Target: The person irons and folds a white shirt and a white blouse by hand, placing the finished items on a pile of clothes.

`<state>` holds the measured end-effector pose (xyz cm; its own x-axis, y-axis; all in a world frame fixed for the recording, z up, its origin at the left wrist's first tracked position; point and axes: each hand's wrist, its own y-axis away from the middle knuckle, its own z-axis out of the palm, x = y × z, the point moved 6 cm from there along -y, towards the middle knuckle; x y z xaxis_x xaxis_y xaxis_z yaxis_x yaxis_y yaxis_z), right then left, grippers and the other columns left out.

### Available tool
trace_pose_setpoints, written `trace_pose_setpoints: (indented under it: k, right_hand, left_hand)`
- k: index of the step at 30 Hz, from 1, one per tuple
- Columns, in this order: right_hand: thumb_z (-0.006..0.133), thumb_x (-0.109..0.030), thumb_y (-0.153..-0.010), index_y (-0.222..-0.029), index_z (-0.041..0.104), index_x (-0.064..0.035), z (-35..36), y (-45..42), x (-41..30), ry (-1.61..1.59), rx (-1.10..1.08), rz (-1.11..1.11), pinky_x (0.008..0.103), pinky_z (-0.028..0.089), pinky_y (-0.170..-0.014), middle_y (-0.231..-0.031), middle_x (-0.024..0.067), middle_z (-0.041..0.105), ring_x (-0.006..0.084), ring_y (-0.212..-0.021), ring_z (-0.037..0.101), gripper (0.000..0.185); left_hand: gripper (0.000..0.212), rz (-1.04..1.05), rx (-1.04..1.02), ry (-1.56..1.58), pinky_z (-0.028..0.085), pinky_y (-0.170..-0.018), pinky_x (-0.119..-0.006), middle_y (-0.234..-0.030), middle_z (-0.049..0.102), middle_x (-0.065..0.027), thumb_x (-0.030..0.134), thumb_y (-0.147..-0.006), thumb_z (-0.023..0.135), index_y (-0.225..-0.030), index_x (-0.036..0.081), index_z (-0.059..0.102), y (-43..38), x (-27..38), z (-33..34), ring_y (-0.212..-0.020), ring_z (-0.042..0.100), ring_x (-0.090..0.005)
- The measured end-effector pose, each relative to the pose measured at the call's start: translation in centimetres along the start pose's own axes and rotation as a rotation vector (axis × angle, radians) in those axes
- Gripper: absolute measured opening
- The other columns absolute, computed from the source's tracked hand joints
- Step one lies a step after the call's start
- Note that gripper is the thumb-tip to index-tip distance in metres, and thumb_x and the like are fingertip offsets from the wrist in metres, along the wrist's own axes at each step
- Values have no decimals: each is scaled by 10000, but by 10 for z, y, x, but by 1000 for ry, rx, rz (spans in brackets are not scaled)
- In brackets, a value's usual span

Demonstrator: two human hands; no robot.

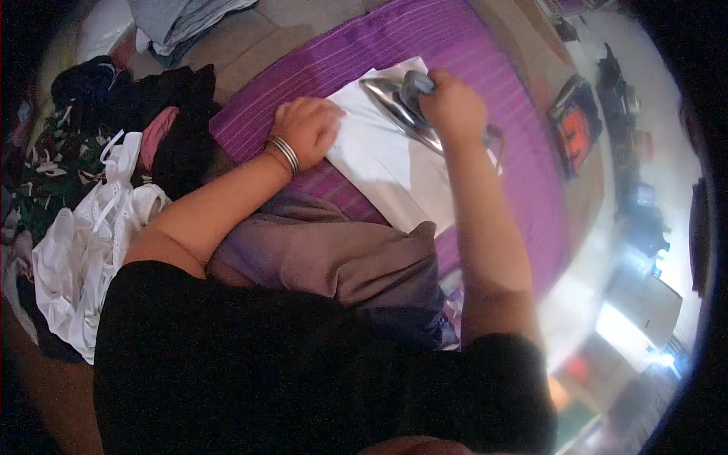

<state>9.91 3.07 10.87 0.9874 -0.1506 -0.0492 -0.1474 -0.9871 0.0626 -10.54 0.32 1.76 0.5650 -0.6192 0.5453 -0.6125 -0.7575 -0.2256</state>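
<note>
A clothes iron with a shiny metal body and a grey handle rests on a folded white cloth. My right hand is closed around the iron's handle. At the cloth's left edge lies my left hand, bangles at the wrist. Its fingertips touch the fabric, but whether they pinch it is hard to see. Under the white cloth spreads a purple striped cloth. My right forearm hides part of the white cloth's right side.
On the left, a heap of dark clothes adjoins a crumpled white garment. Folded grey clothes lie at the top left. A dark packet with an orange patch sits to the right. My covered leg borders the purple cloth.
</note>
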Motion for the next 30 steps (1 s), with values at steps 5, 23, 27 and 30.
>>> trace_pose_setpoints:
  k: [5,23,27,30]
  right_hand:
    - [593,-255,-731,-964,626,-128,2,-40,18,57,101,248,424,504,-735,-930,133,659,305,-873,638,267]
    - [614,-528,-743,-848,606,-53,-6,52,-56,-77,-49,116,427,482,-660,-773,157,647,326,-748,631,487]
    - [630,-504,-721,-825,624,-73,-6,48,-57,-56,-55,-14,411,508,-624,-745,155,648,312,-702,643,444]
    - [620,-520,-726,-840,622,-70,-6,80,-56,-21,-225,-98,416,506,-625,-742,156,647,313,-701,642,464]
  left_hand:
    - [239,-218,170,-128,388,-828,-423,-992,607,-38,279,-781,577,-980,152,612,-4,-10,-9,-966,535,-283]
    - [255,-343,-6,-82,442,-722,-462,-829,653,-125,349,-847,502,-875,132,631,-3,-49,-13,-801,614,-328]
    - [254,-398,-2,-16,468,-711,-454,-812,645,-150,334,-845,513,-872,108,626,-7,-49,-15,-783,615,-351]
    - [254,-344,24,-30,476,-700,-446,-795,642,-151,327,-844,518,-866,98,624,-6,-51,-13,-769,617,-347]
